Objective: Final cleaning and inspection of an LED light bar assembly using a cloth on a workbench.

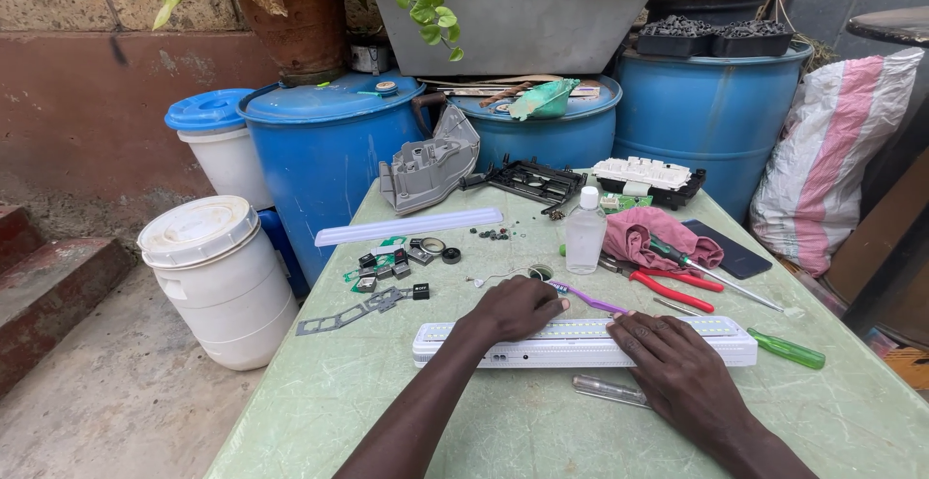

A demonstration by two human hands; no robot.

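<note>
A long white lamp housing (581, 344) with rows of small lights lies across the green table (484, 421). My left hand (516, 310) rests on its upper edge and grips a purple toothbrush (595, 301) that points right. My right hand (677, 368) lies flat on the housing's right half, fingers spread. A clear tube-like piece (608, 391) lies just in front of the housing.
A clear plastic bottle (584, 231), a pink cloth (648, 235), red pliers (668, 288), green-handled screwdrivers (786, 349), a white diffuser strip (408, 227), small parts (392, 268) and grey and black casings (431, 164) lie on the table. Blue barrels (329, 150) and a white bucket (218, 276) stand beyond.
</note>
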